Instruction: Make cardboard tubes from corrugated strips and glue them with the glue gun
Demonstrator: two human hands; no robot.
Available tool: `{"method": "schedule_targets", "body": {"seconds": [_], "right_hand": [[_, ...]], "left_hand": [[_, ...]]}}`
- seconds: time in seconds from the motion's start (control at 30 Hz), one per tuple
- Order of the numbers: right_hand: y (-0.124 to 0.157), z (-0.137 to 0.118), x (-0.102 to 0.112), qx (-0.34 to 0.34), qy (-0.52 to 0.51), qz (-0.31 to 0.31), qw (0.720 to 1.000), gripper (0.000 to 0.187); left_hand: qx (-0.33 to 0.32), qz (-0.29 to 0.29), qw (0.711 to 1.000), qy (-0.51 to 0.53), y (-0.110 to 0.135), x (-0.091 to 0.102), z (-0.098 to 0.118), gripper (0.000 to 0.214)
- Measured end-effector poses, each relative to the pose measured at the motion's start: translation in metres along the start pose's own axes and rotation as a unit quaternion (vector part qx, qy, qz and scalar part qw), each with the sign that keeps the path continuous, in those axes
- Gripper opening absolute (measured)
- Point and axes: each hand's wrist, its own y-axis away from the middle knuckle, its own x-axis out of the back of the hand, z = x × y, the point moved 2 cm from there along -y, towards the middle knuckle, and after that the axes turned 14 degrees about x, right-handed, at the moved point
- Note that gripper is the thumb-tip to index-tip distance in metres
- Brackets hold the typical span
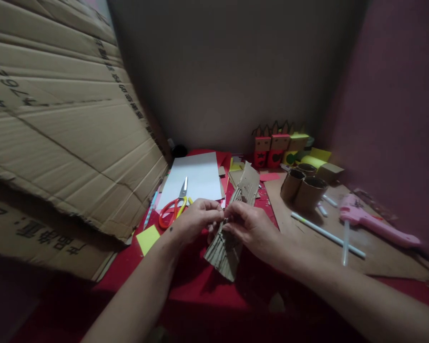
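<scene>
Between my hands, above the red tablecloth (214, 290), is a creased strip of corrugated cardboard (248, 183), tilted with its far end up and to the right. My left hand (202, 215) is closed at the strip's left edge, fingertips pinched on it. Thumb and fingers of my right hand (248, 224) pinch the strip's middle from the other side. The two sets of fingertips nearly meet. Part of the cardboard is hidden behind my fingers. Scissors (169, 213) with red and yellow handles lie just beyond my left hand, partly on a white paper sheet (196, 171).
A large cardboard sheet (64, 109) leans along the left. At right, a cardboard mat (282, 209) bears cardboard tubes (309, 193), a white stick (327, 234) and a pink glue gun (375, 221). Several decorated figures (280, 145) stand at the back. A yellow paper (148, 239) lies left.
</scene>
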Motion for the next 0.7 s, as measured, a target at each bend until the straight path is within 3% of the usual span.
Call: {"method": "schedule_targets", "body": {"seconds": [0.27, 0.7], "right_hand": [[-0.0027, 0.0021, 0.0025, 0.109, 0.067, -0.043, 0.991, 0.016], [0.0000, 0.0038, 0.0015, 0.119, 0.064, -0.033, 0.990, 0.016]], "left_hand": [[-0.006, 0.005, 1.000, 0.003, 0.0018, -0.0021, 0.0007, 0.009], [0.013, 0.022, 1.000, -0.009, -0.0003, -0.0007, -0.0010, 0.012]]}}
